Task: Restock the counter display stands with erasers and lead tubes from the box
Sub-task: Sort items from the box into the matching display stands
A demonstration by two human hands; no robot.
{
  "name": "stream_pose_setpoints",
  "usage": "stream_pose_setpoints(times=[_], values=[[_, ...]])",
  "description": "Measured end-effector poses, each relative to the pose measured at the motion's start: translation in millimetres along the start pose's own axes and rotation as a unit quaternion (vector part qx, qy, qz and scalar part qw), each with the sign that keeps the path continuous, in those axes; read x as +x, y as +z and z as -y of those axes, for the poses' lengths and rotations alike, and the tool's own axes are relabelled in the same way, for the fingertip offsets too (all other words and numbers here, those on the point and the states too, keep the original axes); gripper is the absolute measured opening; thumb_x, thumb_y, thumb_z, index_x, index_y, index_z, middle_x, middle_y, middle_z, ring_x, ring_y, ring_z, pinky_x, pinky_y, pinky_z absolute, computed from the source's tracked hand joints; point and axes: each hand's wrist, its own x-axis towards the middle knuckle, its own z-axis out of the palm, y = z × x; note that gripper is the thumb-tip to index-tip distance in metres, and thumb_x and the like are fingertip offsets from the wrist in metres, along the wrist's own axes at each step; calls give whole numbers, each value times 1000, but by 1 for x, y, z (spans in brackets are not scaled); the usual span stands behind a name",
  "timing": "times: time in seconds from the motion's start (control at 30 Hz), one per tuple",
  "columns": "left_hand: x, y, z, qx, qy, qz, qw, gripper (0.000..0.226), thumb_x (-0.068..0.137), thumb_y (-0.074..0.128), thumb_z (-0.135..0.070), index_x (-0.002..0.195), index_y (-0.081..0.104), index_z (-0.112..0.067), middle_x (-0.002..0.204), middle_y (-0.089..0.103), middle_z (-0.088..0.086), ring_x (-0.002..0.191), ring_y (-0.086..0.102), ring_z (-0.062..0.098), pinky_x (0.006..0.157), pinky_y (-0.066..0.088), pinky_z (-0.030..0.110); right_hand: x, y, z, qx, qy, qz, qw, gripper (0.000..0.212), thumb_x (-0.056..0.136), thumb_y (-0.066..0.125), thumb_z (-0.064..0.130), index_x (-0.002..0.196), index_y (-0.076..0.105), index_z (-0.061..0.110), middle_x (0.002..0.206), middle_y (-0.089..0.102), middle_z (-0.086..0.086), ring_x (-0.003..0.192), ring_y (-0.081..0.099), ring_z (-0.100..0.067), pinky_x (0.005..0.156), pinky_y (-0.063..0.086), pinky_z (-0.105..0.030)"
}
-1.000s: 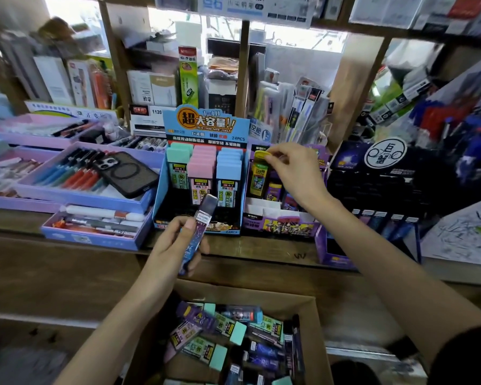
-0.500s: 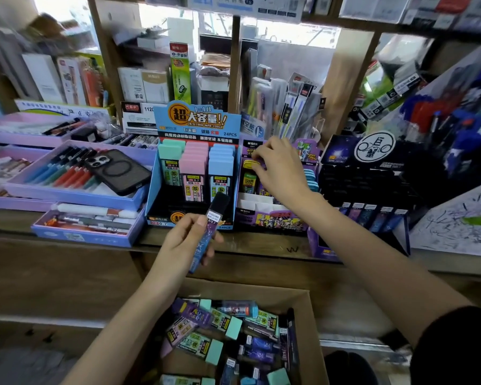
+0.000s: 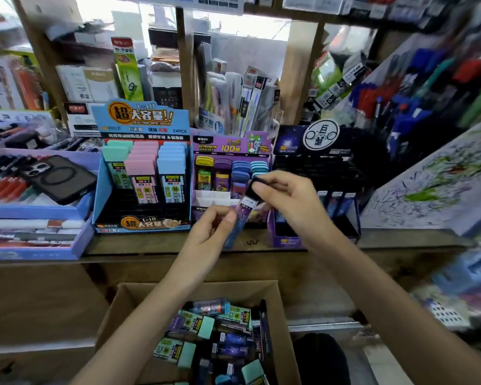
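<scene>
My left fingers (image 3: pixel 227 218) curl round the lower half of a purple lead tube (image 3: pixel 240 218), and my right fingers (image 3: pixel 263 187) pinch its dark cap, so both hold the one tube, tilted in the air just above the front edge of the table (image 3: pixel 150 247). I judge the job partway done. The blue stand (image 3: pixel 97 190) to the left of my fingers is full in its back rows, with black slots bare in front. The purple stand (image 3: pixel 231 147) right behind them has bare white slots in front. The dark stand (image 3: pixel 317 168) beyond my right fingers looks mostly unfilled, with only a few tubes low in front. The box (image 3: pixel 122 298) beneath my wrists holds a heap of erasers and tubes, so plenty is left. For room, the air above the stands' front rows is open. Their tall header cards and the wooden uprights behind close off the back, and the box rim sits close under my forearms. A phone (image 3: pixel 59 177) lies on a tray well left of my fingers.
</scene>
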Motion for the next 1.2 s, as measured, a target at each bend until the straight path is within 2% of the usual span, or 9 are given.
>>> stream_pose_setpoints(times=[0.07,0.2,0.3,0.37,0.5,0.7,0.83,1.0,1.2], values=[[5,10,5,65,-6,27,998,13,93,51,-29,102,54,-22,95,58,-9,89,54,-2,73,41,8,2,-31,3,-23,-26,-38,999,15,88,62,9,82,66,22,75,67,6,69,61,-3,66,52,-21],[17,27,18,239,44,63,968,35,91,57,-33,122,50,-18,119,53,-5,112,47,6,93,39,23,10,-90,-2,-189,-46,-50,980,14,86,66,13,83,65,27,79,64,7,72,59,-7,70,48,-16],[26,41,25,276,63,81,956,40,89,59,-34,124,50,-18,122,52,-4,116,47,10,94,38,22,13,-111,-19,-209,-35,-64,975,20,86,65,14,82,63,33,81,63,11,73,59,-5,70,48,-16],[30,51,30,295,54,72,951,41,88,60,-35,124,50,-17,122,53,-3,116,48,11,93,41,25,15,-114,-30,-200,-37,-58,977,17,86,65,11,88,65,28,82,62,14,73,58,2,71,46,-16],[31,67,36,292,29,-4,956,43,86,63,-37,119,52,-12,116,59,1,104,53,10,83,42,24,16,-112,-37,-193,-66,-30,979,16,86,65,11,99,68,20,86,64,19,77,59,10,73,45,-9],[33,72,40,311,22,-12,950,46,86,64,-37,121,53,-9,119,61,7,108,57,20,83,44,28,14,-99,-34,-201,-74,26,976,19,86,66,13,104,70,13,96,70,4,91,64,-6,86,49,-21],[32,71,42,298,8,1,954,45,86,64,-36,121,54,-9,119,61,8,107,57,20,86,47,31,11,-89,-44,-220,-58,-35,973,21,87,65,14,108,64,15,102,63,-3,88,63,-17,80,51,-24],[31,70,41,299,0,10,954,46,86,63,-36,122,54,-9,121,61,8,109,57,20,86,47,29,8,-84,-54,-363,-171,-72,913,19,88,63,9,106,65,5,101,57,-9,93,50,-17,79,38,-19],[19,63,27,287,22,30,957,42,88,62,-31,123,53,-10,116,61,2,107,57,15,88,47,27,10,-84,-45,-430,-172,-68,884,26,87,63,13,113,65,7,109,55,-10,104,46,-25,89,33,-22]])
